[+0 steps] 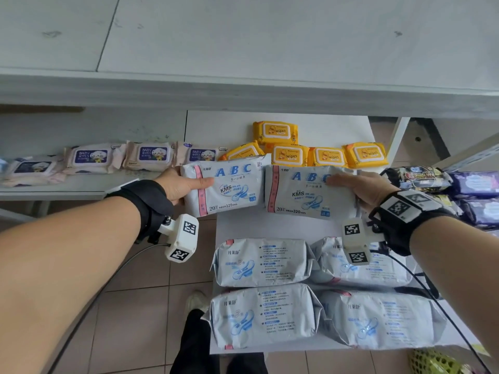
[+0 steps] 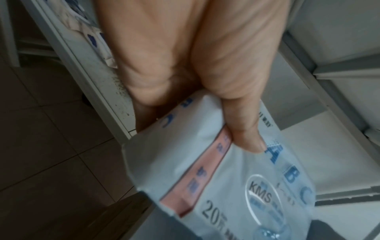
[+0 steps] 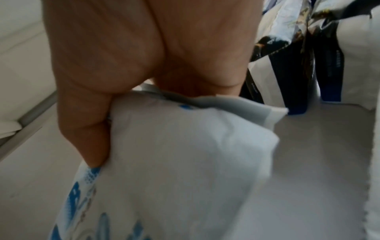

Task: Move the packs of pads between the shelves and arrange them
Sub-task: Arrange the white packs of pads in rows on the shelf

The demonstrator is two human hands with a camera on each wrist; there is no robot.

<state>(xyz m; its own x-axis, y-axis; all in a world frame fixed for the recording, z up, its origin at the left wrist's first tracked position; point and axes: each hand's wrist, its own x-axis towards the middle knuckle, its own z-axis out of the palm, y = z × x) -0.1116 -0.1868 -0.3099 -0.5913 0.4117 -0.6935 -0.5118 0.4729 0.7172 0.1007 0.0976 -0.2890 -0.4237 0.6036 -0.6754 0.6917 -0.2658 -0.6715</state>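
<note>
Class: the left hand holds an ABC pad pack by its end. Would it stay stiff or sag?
The ABC pad pack probably sags a little: its soft wrapper dents under the left hand thumb. It seems light, since a one-handed end grip carries it. The glossy film may be slippery.

Two white pad packs, the left pack [image 1: 226,188] and the right pack [image 1: 307,191], each read "ABC", "KMS", "20" and "320 mm", while pink wipes packs [image 1: 91,157] read "BABY WIPES" and yellow wipes packs [image 1: 275,132] read "Wipes".
</note>
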